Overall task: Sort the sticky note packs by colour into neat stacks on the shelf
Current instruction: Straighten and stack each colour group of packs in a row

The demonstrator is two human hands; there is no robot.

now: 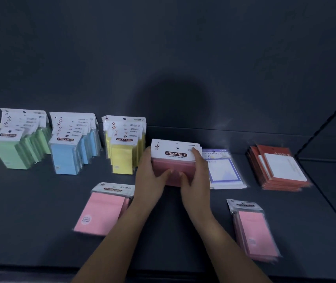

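Head view. Shelf (40, 221): three upright rows, namely green row (18, 148), blue row (71, 152) and yellow row (124, 152). One white-purple pile (224, 170); one red pile (279, 168). Two pink lots lying flat at front, left lot (101, 211) and right lot (252, 229). One pink bundle (174, 166), between yellow row and white-purple pile, grasped by left hand (149, 172) and right hand (198, 176), fingers (196, 154) curled round its sides.

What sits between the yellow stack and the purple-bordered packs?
Head view: a bundle of pink packs, gripped by the left hand and right hand.

Forearms extended, left hand (149, 173) and right hand (198, 174) grip the pink pack (173, 165), thumbs seemingly almost touching.
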